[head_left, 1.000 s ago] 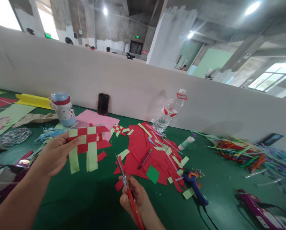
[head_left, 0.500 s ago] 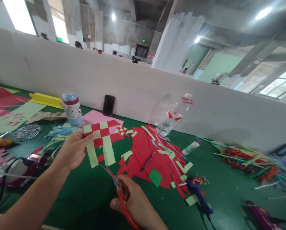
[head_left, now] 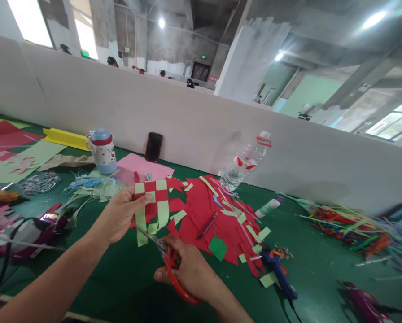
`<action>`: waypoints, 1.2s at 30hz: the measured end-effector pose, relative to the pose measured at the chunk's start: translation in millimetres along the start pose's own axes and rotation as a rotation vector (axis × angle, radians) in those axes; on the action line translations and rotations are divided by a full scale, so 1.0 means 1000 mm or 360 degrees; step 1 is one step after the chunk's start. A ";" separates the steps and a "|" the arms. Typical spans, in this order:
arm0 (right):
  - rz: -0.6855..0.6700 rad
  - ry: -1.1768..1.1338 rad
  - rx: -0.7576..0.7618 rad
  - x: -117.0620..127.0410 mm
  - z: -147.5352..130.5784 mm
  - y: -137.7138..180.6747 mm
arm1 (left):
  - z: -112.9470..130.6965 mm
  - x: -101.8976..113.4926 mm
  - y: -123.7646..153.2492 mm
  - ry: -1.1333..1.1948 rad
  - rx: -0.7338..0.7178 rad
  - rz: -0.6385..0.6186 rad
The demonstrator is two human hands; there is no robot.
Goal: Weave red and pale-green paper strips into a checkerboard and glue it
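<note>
Left hand (head_left: 118,217) pinching checked paper (head_left: 161,196). Right hand (head_left: 190,269), low right of paper, gripping red scissors (head_left: 169,267). Blades pointing at green strip (head_left: 141,219); slipping could be nicking strip or fingers.

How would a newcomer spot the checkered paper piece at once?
In front of the white partition is a dark green table. Just left of its red paper pile, the left hand grips the checkered paper piece. Its red and pale green squares, with pale green strips dangling below, set it apart from the plain red paper nearby.
</note>
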State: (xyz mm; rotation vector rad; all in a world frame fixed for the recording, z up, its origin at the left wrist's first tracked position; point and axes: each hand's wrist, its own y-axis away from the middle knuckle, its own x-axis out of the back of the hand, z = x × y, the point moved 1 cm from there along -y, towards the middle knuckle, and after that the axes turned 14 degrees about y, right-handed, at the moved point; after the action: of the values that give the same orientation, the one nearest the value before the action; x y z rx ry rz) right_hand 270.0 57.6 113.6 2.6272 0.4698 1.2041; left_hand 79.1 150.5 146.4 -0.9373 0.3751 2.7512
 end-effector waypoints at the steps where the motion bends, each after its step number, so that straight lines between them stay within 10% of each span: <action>1: -0.0006 -0.0007 0.0003 0.000 0.000 0.000 | -0.001 0.000 0.000 0.0002 0.0005 -0.0003; 25: -0.0041 0.0124 0.0047 -0.006 0.010 0.000 | -0.004 0.007 -0.005 -0.0024 0.0004 -0.0013; 36: 0.0028 0.0033 -0.0208 0.039 0.049 0.035 | 0.022 0.032 -0.016 -0.0074 0.0006 0.0123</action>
State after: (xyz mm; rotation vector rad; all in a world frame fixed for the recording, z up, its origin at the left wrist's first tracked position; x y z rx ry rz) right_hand 338.4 36.9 120.9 2.5160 0.3597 1.2245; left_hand 46.4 175.7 140.6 -0.8740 0.4166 2.8356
